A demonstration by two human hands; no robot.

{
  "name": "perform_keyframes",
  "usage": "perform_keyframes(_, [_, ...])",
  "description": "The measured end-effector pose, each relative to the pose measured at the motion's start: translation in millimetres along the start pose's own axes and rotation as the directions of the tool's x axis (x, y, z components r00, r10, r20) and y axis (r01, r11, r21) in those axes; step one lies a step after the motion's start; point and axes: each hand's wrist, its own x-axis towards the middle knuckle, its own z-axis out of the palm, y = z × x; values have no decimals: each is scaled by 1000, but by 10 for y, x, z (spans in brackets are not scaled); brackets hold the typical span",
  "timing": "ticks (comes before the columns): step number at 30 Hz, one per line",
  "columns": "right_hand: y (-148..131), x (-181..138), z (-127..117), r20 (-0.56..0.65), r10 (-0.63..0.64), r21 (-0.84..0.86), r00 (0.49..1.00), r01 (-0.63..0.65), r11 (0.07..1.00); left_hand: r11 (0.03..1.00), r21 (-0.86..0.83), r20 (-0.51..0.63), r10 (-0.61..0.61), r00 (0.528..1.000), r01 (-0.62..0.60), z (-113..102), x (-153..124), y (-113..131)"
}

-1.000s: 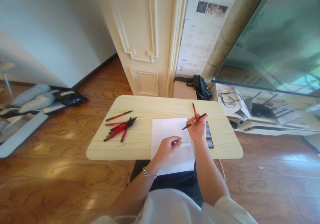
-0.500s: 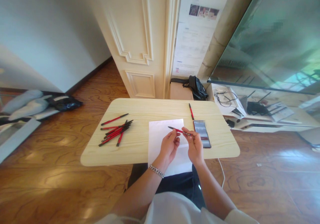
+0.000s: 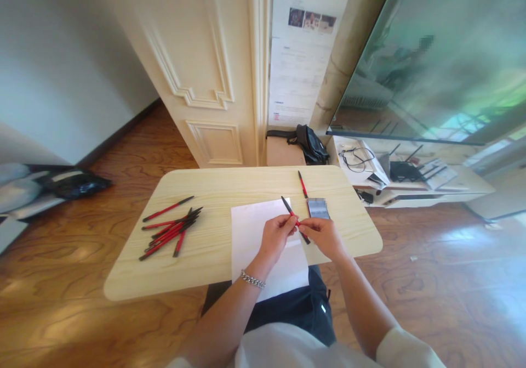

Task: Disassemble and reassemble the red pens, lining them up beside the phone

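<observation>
Between my two hands is a red pen with black ends, tilted with its dark tip pointing up and away. My left hand pinches it around the middle. The fingertips of my right hand close on the pen just below that, and its lower black end sticks out underneath. Both hands are above a white sheet of paper. A pile of several red and black pens lies on the left of the table. Another such pen lies by itself towards the back right.
A phone, partly covered by my right hand, lies on the light wooden table. Behind the table are a black bag on a box, a low white cabinet with cables and a router.
The pen has turned from nearly level to steeply slanted. My right hand has shifted its hold to a fingertip pinch beside my left. The camera view has swung slightly to the right.
</observation>
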Motion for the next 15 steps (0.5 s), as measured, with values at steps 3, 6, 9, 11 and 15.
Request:
perform_keyframes(3, [36,230,-125,4,-19,-24,1000,19,1000,999,54,-19,4,1000,-3,-27,24,15])
perform_keyframes(6, [123,699,-338,-140,-28,-83,990,17,996,993,114,-53,1,999,6,-120,-3,10])
perform_keyframes(9, [203,1247,-559,-276,28,-369,961,-133,920,987,161,-79,10,997,2,-255,-64,-3])
perform_keyframes(11, [239,1534,-647,-292,52,-437,955,-181,881,980,199,-97,27,995,-7,-350,-112,-4])
perform_keyframes(15, [286,1811,-648,-287,89,-539,954,-238,808,965,261,-142,62,988,-23,-509,-205,20])
